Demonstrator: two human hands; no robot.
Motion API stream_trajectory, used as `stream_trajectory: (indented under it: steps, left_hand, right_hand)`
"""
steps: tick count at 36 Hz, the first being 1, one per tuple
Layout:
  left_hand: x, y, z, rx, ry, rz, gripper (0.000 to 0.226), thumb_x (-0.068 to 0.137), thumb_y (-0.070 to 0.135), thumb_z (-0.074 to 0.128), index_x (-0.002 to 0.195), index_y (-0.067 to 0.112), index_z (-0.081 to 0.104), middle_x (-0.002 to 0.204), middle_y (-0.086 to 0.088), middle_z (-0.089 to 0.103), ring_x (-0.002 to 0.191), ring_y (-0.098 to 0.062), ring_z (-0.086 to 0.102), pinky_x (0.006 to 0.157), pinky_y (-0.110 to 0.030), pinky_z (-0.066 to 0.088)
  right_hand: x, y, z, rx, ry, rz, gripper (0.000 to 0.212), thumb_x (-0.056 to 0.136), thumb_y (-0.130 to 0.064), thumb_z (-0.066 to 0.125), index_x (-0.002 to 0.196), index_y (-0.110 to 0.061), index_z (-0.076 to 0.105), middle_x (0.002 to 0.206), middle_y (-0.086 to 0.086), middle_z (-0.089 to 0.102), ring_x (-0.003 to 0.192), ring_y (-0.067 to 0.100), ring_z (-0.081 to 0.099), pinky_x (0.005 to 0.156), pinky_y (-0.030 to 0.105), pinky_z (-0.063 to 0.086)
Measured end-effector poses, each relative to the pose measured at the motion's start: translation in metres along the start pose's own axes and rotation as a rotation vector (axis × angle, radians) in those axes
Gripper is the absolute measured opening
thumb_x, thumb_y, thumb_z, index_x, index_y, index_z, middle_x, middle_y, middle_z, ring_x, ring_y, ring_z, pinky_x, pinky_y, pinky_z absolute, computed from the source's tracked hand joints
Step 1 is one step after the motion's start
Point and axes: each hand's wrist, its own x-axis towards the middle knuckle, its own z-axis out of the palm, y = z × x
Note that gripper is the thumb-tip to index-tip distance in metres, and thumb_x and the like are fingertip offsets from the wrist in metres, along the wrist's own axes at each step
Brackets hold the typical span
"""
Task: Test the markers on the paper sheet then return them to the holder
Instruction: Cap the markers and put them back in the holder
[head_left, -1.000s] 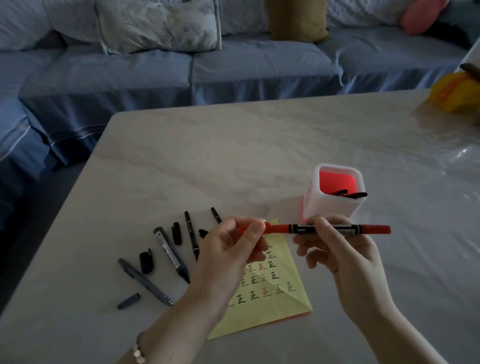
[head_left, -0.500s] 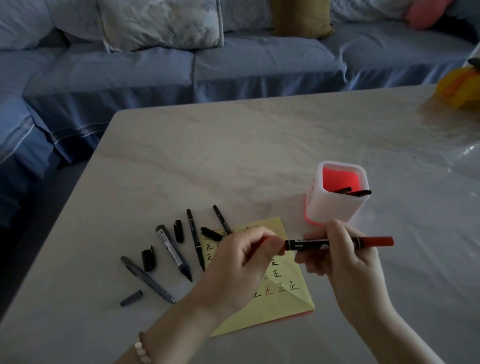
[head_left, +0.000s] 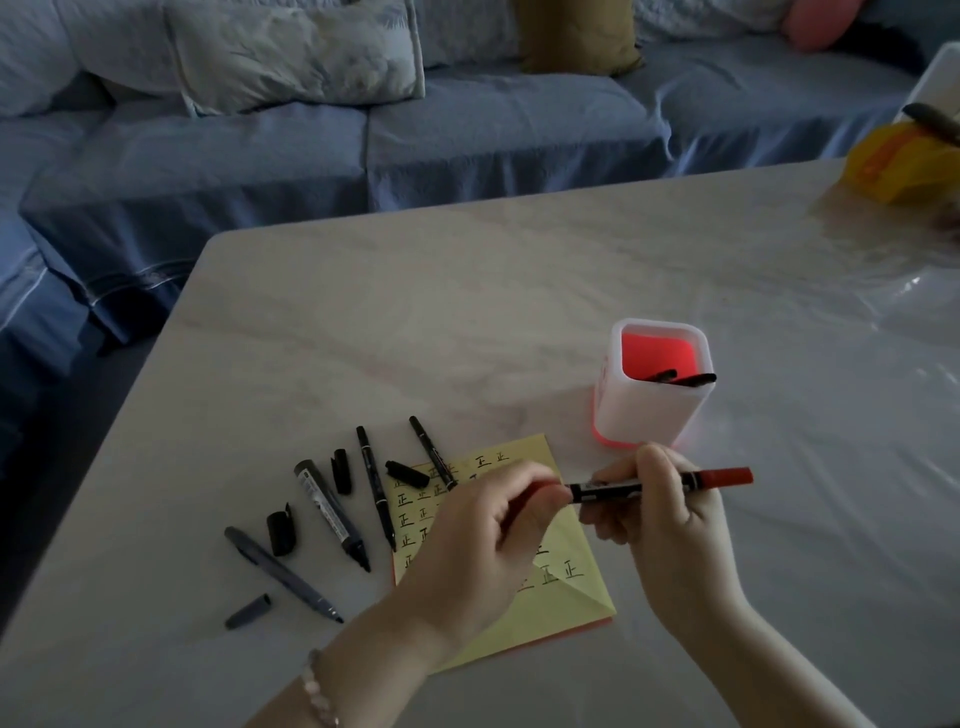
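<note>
- At bottom centre, the left hand (head_left: 483, 540) rises from the lower edge, with a bead bracelet (head_left: 317, 691) on the wrist. Its fingers and thumb pinch the left end of the red marker (head_left: 613, 488). Can't tell if a cap is seated there.
- The right hand (head_left: 670, 525) is just right of it, fingers curled round the black mid-barrel. The red end pokes out to the right.
- The marker is horizontal, off the table, above the paper sheet (head_left: 561, 608) and just below the holder in frame.
- Handling, my read: light, rigid plastic stick with a smooth, slightly slippery barrel. Best hold is mid-barrel, as the right hand has it. Pinch an end only for cap work, and push or pull along the axis with no bending.
- The sheet is yellow and flat on the table (head_left: 467, 312), with rows of small test marks, partly hidden by the hands. It looks thin and limp, so it will likely slide if a tip drags.
- Left of the sheet, four loose markers (head_left: 330, 512) lie on the table, one overlapping the sheet's top edge. Four loose caps (head_left: 280, 530) lie among them.
- The holder (head_left: 649, 410) is at centre-right: white, upright, red inside, with two dark markers (head_left: 680, 378) leaning in it.
- Farthest back, a blue sofa (head_left: 467, 140) with cushions runs across the top, and a yellow object (head_left: 904, 161) sits at the upper right.
</note>
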Motion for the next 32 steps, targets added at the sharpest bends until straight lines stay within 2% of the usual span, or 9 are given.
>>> stream_trajectory:
  steps: [5,9,11,14,17,20,24,28,32]
  left_hand:
    - [0.013,-0.016,0.006,0.089,0.011,-0.054,0.031,0.09,0.046,0.043,0.077,0.021,0.058,0.054,0.015,0.046,0.048,-0.002,0.039,0.047,-0.011,0.028]
    - [0.023,-0.024,0.007,0.189,0.032,-0.13,0.003,0.091,0.033,0.05,0.091,0.034,0.053,0.07,0.016,0.056,0.061,0.005,0.053,0.055,-0.009,0.042]
    - [0.024,-0.03,0.0,0.277,0.102,-0.144,0.016,0.089,0.021,0.053,0.1,0.033,0.052,0.083,0.015,0.058,0.074,0.003,0.056,0.069,-0.012,0.049]
    - [0.023,-0.043,-0.017,0.409,0.163,-0.175,0.021,0.086,0.009,0.056,0.104,0.019,0.056,0.085,0.017,0.055,0.077,0.004,0.054,0.075,-0.007,0.047]
    - [0.018,-0.057,-0.036,0.439,0.223,-0.299,0.021,0.086,0.009,0.057,0.103,0.022,0.054,0.09,0.014,0.057,0.083,0.001,0.054,0.067,-0.008,0.044]
    - [0.015,-0.066,-0.052,0.506,0.253,-0.362,0.024,0.088,0.01,0.054,0.109,0.02,0.056,0.101,0.009,0.057,0.093,-0.006,0.053,0.075,-0.014,0.04]
    - [0.014,-0.077,-0.062,0.692,0.192,-0.368,0.036,0.086,0.004,0.054,0.121,0.011,0.056,0.105,-0.005,0.061,0.102,-0.025,0.054,0.088,-0.033,0.046]
    - [0.02,-0.09,-0.068,0.882,0.082,-0.397,0.032,0.085,0.007,0.056,0.116,0.016,0.06,0.116,0.0,0.06,0.111,-0.023,0.048,0.095,-0.035,0.041]
    - [0.022,-0.094,-0.07,0.92,0.029,-0.401,0.021,0.086,0.011,0.057,0.106,0.016,0.063,0.109,0.0,0.059,0.106,-0.021,0.05,0.089,-0.035,0.044]
  right_hand:
    - [0.012,-0.001,-0.002,-0.217,0.021,0.04,0.043,0.089,0.0,0.037,0.048,-0.011,0.045,0.035,-0.002,0.046,0.034,0.005,0.037,0.038,0.014,0.031]
    - [0.028,-0.019,-0.013,-0.461,0.083,-0.227,0.029,0.085,-0.019,0.058,0.059,-0.023,0.046,0.043,-0.011,0.053,0.039,0.005,0.044,0.041,0.011,0.031]
    - [0.036,-0.035,-0.023,-0.483,0.184,-0.356,0.013,0.076,-0.034,0.061,0.068,-0.027,0.054,0.056,-0.019,0.061,0.05,0.003,0.054,0.049,0.01,0.038]
    - [0.05,-0.049,-0.036,-0.655,0.277,-0.419,0.007,0.079,-0.024,0.066,0.079,-0.025,0.059,0.062,-0.016,0.062,0.06,0.0,0.059,0.056,0.005,0.039]
    - [0.062,-0.045,-0.038,-0.922,0.23,-0.349,0.006,0.08,-0.015,0.064,0.084,-0.019,0.065,0.075,0.003,0.066,0.071,0.019,0.061,0.065,0.017,0.041]
    - [0.068,-0.035,-0.035,-1.035,0.193,-0.243,0.021,0.08,-0.017,0.064,0.101,-0.017,0.066,0.089,0.01,0.069,0.088,0.032,0.06,0.075,0.034,0.046]
    - [0.06,-0.033,-0.036,-0.999,0.182,-0.222,0.027,0.078,-0.015,0.065,0.105,-0.018,0.061,0.078,0.004,0.065,0.079,0.028,0.057,0.07,0.034,0.045]
    - [0.034,-0.027,-0.034,-0.942,0.154,-0.254,0.029,0.076,-0.01,0.068,0.102,-0.021,0.06,0.067,-0.007,0.058,0.066,0.024,0.055,0.066,0.034,0.046]
    - [0.01,-0.007,-0.028,-0.959,0.019,-0.221,0.021,0.074,-0.013,0.069,0.093,-0.021,0.063,0.062,-0.012,0.058,0.059,0.012,0.055,0.059,0.028,0.044]
